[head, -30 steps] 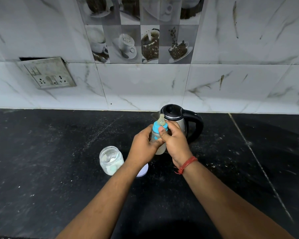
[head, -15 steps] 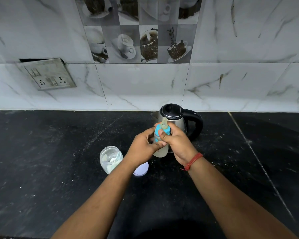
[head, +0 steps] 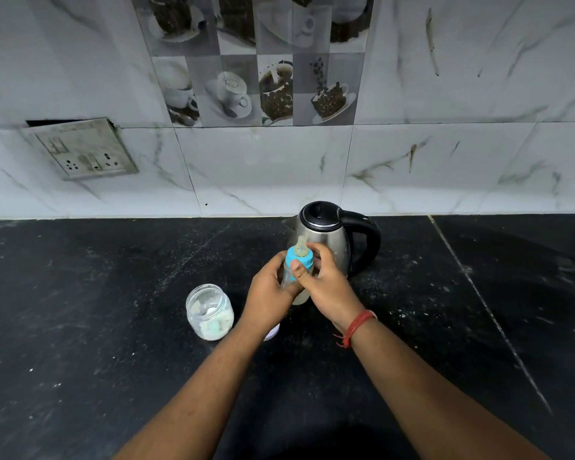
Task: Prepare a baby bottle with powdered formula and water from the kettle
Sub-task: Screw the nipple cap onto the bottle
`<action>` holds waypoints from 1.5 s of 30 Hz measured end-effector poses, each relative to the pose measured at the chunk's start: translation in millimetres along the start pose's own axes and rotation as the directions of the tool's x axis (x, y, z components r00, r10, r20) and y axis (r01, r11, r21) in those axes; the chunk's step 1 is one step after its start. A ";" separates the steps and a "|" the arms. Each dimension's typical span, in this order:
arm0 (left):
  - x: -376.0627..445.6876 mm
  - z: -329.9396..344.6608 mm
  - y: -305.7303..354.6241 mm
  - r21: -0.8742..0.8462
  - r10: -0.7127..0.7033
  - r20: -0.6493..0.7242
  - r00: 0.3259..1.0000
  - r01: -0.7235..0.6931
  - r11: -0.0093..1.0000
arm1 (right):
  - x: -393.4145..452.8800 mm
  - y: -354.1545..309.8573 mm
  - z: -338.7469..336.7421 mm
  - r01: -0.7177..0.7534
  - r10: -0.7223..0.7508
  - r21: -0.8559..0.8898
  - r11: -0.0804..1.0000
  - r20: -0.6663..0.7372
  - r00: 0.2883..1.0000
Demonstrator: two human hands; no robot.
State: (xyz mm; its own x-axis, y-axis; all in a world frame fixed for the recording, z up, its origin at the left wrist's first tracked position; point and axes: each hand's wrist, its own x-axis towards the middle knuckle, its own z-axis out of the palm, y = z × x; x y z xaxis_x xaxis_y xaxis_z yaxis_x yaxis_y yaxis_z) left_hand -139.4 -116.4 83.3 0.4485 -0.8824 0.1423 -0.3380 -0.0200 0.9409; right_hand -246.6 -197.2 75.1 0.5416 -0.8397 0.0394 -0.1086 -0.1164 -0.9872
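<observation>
A small baby bottle [head: 300, 257] with a blue collar and a pale teat is held upright over the black counter [head: 80, 310], in front of the steel kettle [head: 329, 240]. My left hand [head: 269, 293] wraps the bottle's clear body from the left. My right hand [head: 326, 283] grips the blue collar, thumb on its front. Milky liquid shows at the bottle's bottom. The kettle has a black lid and a black handle pointing right. An open glass jar [head: 210, 312] of white powder stands to the left of my left wrist.
A white lid [head: 273, 332] lies on the counter, mostly hidden behind my left forearm. A marble-tiled wall rises behind the kettle, with a socket plate [head: 82, 151] at the left. A seam in the counter [head: 478, 300] runs diagonally at the right.
My right hand has turned around the blue collar, the thumb now lying lower on its front. The bottle stays in the same place in front of the kettle.
</observation>
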 end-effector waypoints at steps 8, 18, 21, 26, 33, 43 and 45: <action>-5.9 -3.5 -26.5 -0.012 -0.098 0.009 0.995 0.098 0.995 | -13.3 39.3 -52.7 0.023 -0.102 -0.342 0.939 -0.214 0.971; -22.9 11.3 -45.9 0.049 -0.163 0.044 0.986 0.161 0.986 | -44.5 91.9 -97.7 -0.113 0.130 -0.763 0.636 -0.039 0.991; -28.7 14.1 -43.3 0.060 -0.167 0.058 0.984 0.163 0.985 | -48.0 100.6 -99.2 -0.109 0.151 -0.809 0.577 -0.025 0.988; -34.4 17.4 -41.2 0.049 -0.189 0.072 0.979 0.186 0.981 | -50.3 103.3 -104.3 -0.070 0.120 -0.845 0.530 -0.006 0.993; -39.9 14.9 -38.0 0.032 -0.185 0.061 0.981 0.183 0.983 | -42.5 68.7 -90.6 -0.229 0.169 -0.301 0.926 -0.210 0.963; -39.3 5.6 -33.5 0.060 -0.155 0.044 0.987 0.153 0.986 | -23.2 -21.0 -51.4 0.077 -0.081 -0.051 0.996 -0.085 0.993; -37.7 4.7 -31.8 0.068 -0.150 0.046 0.988 0.147 0.987 | -20.4 -27.0 -45.2 0.125 -0.131 -0.145 0.981 -0.033 0.991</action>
State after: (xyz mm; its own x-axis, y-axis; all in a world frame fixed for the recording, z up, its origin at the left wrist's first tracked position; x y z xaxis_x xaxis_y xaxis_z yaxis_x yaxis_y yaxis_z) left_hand -149.4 -84.7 46.5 0.4558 -0.8900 -0.0149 -0.3235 -0.1813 0.9287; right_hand -292.5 -200.9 107.9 0.5232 -0.8343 0.1739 -0.1596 -0.2964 -0.9416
